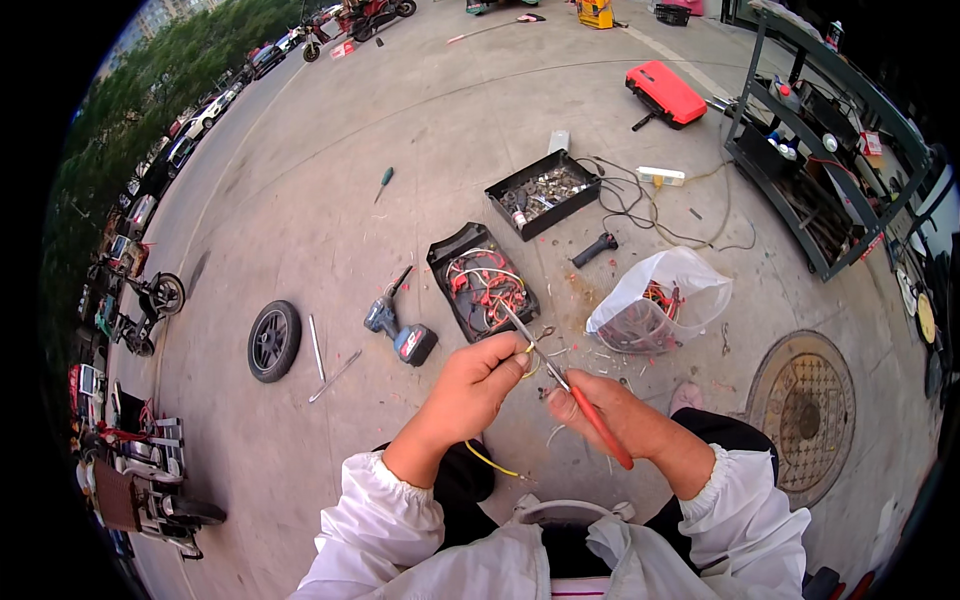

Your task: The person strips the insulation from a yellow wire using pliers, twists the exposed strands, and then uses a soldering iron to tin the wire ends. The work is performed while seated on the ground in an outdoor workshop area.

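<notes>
Left hand (pixel 478 382): thumb and fingers pinching a yellow wire (pixel 492 465)
Right hand (pixel 612 405): clamped around a red-handled tool (pixel 601 431), its metal blades slanting up past the left hand
Yellow wire: held above the concrete ground (pixel 300 220), its loose end showing below the left hand
Black tray (pixel 450 243): beyond the hands, heaped with red and pale wires (pixel 500 285)
Clear bag (pixel 632 285): right of that tray, more wires inside
Cordless drill (pixel 383 316): left of the tray
Parts tray (pixel 563 213): farther off, holding small metal bits (pixel 550 188)

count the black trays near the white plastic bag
2: the wire-filled tray left of the bag, and the parts-filled tray farther off to its right.
</notes>
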`<state>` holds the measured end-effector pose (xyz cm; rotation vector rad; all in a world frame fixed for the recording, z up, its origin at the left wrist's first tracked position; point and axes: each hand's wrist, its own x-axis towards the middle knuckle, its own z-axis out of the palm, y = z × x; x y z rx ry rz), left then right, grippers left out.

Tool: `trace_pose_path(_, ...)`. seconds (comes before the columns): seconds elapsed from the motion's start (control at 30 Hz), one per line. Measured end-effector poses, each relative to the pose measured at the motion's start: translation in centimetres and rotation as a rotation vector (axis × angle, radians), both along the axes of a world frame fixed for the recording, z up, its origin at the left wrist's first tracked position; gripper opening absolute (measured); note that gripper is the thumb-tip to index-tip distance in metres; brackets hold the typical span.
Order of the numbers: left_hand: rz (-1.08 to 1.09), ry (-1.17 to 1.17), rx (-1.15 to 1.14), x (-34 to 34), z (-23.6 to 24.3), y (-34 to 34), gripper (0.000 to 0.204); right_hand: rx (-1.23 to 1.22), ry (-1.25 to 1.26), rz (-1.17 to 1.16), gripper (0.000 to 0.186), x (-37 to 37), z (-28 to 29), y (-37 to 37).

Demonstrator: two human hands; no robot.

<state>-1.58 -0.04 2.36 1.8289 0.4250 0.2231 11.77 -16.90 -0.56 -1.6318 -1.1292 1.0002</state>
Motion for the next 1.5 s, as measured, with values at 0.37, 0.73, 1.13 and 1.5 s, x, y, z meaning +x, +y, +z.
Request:
trace_pose_path(0.37, 0.181, -0.114, 0.697, 0.6, 0.0, -0.8, 0.009, -0.094, 0.091, -0.103, 0.052, -0.7, 0.4, 0.7)
trace_pose_path(0.73, 0.202, -0.252, 0.886, 0.9, -0.3, -0.3, 0.009, -0.017, 0.034, -0.123, 0.052, -1.1, -0.9, 0.9)
trace_pose_path(1.13, 0.198, -0.182, 0.598, 0.6, -0.6, -0.5, 0.003, -0.092, -0.022, -0.125, 0.054, -1.2, -0.6, 0.9)
trace_pose_path(1.5, 0.267, -0.167, 0.031, 1.1, -1.2, -1.4, 0.008, -0.082, -0.289, -0.191, 0.057, -1.1, 0.0, 1.1)
